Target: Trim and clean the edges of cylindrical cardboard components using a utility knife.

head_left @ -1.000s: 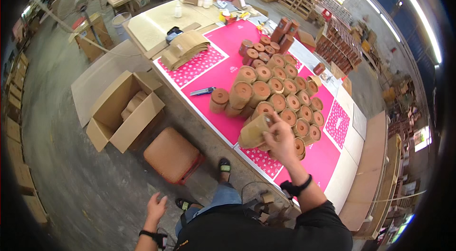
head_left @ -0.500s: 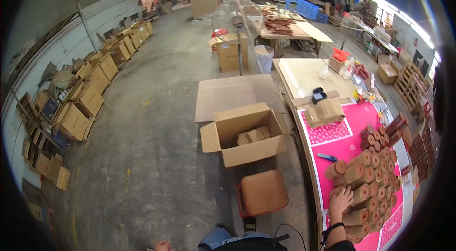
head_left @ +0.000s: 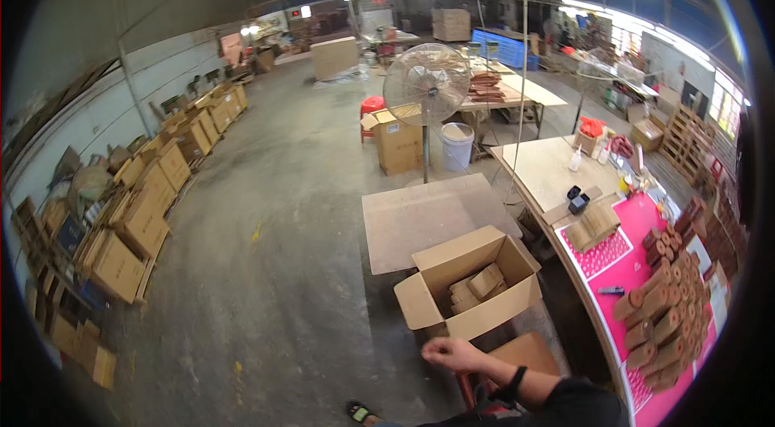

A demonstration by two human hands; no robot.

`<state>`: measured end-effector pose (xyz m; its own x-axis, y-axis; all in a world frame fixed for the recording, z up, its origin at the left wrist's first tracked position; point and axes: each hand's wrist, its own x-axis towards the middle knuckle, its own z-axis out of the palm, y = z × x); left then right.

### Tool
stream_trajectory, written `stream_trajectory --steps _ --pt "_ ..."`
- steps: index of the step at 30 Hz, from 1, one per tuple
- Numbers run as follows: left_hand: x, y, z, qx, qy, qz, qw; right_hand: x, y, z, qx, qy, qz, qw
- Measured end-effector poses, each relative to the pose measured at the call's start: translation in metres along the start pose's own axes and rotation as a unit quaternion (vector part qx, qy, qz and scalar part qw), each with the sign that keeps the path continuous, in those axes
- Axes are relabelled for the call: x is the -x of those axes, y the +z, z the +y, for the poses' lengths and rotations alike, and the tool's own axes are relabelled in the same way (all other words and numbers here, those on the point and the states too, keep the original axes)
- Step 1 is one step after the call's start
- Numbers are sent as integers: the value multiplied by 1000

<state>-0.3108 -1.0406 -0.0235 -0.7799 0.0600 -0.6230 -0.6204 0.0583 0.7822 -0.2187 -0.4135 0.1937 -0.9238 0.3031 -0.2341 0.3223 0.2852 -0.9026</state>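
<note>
My right hand (head_left: 454, 354), with a black band at the wrist, hangs over the red stool's brown seat (head_left: 529, 353), in front of the open cardboard box (head_left: 494, 307). Its fingers are curled in, and nothing shows in them. Inside the box lie brown paper-wrapped bundles (head_left: 478, 288). On the pink-covered table (head_left: 611, 320) at the right, several brown cylinders with reddish round ends (head_left: 667, 322) are stacked on their sides. A blue-and-dark hand tool (head_left: 611, 290) rests beside the stack. My left hand is out of view.
A flat board (head_left: 440, 213) lies behind the box, near a standing fan (head_left: 426, 84), a carton (head_left: 401, 144) and a white bucket (head_left: 457, 146). Brown bundles (head_left: 593, 227) lie farther along the table. Cartons (head_left: 145, 217) line the left wall.
My right hand has left the stacked cylinders and swung left to the stool and box. The view has tilted up and shifted left. My left hand has dropped out of view.
</note>
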Motion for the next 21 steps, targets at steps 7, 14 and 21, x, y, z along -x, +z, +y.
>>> stream_trajectory --steps 7,14,21 --pt "-94 136 306 -69 74 -156 983 -223 17 -231 -425 -62 15 903" --pt "-111 371 519 -49 143 -498 854 -430 13 -365 -658 -146 -37 738" --pt "-257 441 653 110 116 -422 892 -668 44 -412 -590 -115 19 799"
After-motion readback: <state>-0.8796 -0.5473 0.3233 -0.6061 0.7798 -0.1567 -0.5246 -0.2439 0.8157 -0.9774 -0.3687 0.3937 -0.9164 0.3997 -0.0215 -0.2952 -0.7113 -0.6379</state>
